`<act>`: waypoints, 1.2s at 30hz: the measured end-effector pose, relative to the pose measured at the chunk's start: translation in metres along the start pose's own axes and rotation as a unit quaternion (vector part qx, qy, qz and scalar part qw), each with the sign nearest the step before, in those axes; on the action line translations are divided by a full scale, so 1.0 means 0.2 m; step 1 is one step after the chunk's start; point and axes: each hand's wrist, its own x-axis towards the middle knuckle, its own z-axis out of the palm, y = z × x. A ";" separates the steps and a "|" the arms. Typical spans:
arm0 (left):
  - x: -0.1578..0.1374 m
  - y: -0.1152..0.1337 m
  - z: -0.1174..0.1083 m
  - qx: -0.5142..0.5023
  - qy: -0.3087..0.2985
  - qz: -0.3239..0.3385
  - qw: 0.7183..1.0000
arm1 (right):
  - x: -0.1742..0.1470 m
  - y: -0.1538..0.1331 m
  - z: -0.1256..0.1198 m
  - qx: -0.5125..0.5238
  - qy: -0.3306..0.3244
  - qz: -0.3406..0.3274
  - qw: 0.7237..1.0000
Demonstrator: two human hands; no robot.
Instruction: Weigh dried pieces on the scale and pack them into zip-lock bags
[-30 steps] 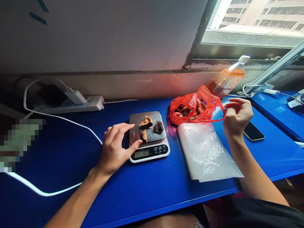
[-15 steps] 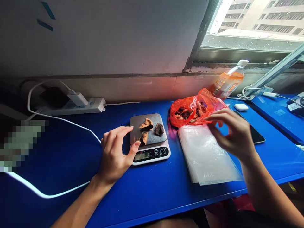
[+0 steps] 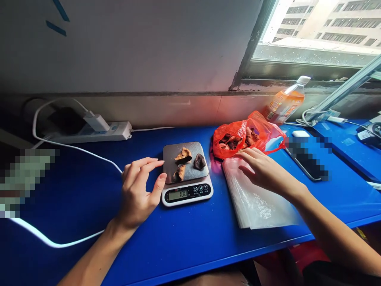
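Observation:
A white digital kitchen scale has three curled, dried peel-like pieces on its metal plate, two tan ones and one dark piece. Its display seems to read 100. My left hand hovers beside the plate's left edge, thumb and fingers apart, holding nothing. To the right, a red plastic bag gapes open over more brown dried pieces. At the bag's front edge is my right hand, fingers stretched and thumb apart, above a stack of clear plastic bags. Its fingertips are close to the bag's rim.
Behind the red bag an orange drink bottle leans near the window. A phone and a white earbud case lie to the right. A power strip with a white cable is at the left.
My right hand has moved left, with its fingers straightening toward the red bag's front edge. My left hand has shifted slightly left. The pieces on the scale have stayed put.

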 end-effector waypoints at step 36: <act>0.04 0.15 -0.37 -0.275 -0.362 -0.165 0.875 | 0.24 -0.92 0.08 0.559 0.137 -0.001 0.818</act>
